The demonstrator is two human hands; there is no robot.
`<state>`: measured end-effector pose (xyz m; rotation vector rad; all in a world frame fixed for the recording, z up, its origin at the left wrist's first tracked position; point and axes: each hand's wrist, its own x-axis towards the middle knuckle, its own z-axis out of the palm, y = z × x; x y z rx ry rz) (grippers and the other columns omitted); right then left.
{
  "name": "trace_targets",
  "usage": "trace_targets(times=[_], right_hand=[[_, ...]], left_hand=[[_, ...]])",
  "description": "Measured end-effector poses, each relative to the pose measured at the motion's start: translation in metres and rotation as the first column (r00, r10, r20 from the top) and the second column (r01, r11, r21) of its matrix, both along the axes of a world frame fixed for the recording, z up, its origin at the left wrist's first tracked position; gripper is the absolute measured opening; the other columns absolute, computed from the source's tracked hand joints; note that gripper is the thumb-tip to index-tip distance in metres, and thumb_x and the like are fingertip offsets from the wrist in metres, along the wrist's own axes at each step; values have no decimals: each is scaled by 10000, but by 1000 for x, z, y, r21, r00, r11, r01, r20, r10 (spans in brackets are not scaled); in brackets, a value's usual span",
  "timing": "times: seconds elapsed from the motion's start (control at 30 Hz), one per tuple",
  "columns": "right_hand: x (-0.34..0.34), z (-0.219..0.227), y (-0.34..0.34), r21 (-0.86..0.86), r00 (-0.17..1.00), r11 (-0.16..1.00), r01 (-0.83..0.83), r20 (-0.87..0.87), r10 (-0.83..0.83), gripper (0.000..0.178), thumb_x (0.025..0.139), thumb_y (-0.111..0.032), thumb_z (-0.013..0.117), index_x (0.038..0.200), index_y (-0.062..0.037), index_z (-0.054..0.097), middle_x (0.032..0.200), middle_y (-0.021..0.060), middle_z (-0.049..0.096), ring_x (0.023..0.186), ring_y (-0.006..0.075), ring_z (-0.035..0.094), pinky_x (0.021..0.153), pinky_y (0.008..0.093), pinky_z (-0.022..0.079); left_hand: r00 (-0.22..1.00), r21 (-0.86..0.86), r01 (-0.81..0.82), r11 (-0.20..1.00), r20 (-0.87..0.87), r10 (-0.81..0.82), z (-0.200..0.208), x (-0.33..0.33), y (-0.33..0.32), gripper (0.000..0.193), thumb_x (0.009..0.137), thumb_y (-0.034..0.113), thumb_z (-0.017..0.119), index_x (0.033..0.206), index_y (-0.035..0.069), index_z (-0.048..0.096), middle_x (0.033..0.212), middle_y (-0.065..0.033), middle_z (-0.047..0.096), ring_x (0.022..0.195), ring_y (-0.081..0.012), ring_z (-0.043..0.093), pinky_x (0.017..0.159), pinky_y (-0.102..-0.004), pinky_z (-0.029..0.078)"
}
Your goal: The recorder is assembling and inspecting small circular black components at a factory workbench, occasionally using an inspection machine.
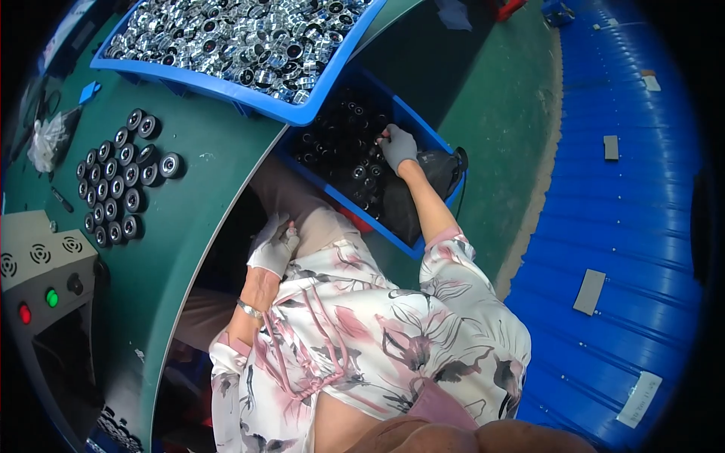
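Note:
My right hand (399, 149), in a grey glove with bare fingertips, reaches over a blue bin (424, 127) at the table's right side. Its fingers are pinched together just above the small black wheels (353, 124) inside; what they hold, if anything, is too small to make out. Close to my lap, beside the table edge, is my left hand (276, 243) in a light glove. Its fingers are curled in, and whatever may be inside them is hidden. Several black wheels with silver hubs (117, 186) stand grouped on the green table (226, 162).
A blue tray (302, 115) heaped with shiny metal rings (242, 41) sits at the table's far side. A grey control box (49, 275) with red and green lights stands at left. A black bag (438, 170) lies in the bin's near right corner. A blue corrugated wall (627, 204) runs along the right.

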<state>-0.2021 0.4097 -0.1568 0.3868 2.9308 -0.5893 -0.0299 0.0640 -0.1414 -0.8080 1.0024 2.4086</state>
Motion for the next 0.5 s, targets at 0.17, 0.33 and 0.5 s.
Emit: trace_targets(times=[0.17,0.33,0.5], right_hand=[[10,25,-3,-221,996,974,-52,-76,36,224,853,-191,725,1009,-42,662,928,185,709,903,390,679,817,446,529],[21,40,-43,66,932,940,-334,-127,340,311,851,-201,714,1132,-83,655,1135,188,636,1084,384,608,910,463,499],[42,7,-68,200,819,818,-539,-102,564,285,817,-157,655,1093,-90,672,1149,196,596,1062,380,589,887,457,497]], left_hand=[[997,-52,23,998,-75,-27,7,-4,1,395,968,-60,560,1348,-41,456,1341,-187,531,1137,-219,543,891,-275,529],[975,-190,45,981,-208,-85,-12,5,-6,493,887,-170,583,1353,-46,476,1304,-162,561,1124,-215,587,922,-281,522],[873,-702,126,701,-257,-415,14,3,-1,391,892,-15,657,1275,-48,584,1175,-124,681,1044,-162,660,896,-240,524]])
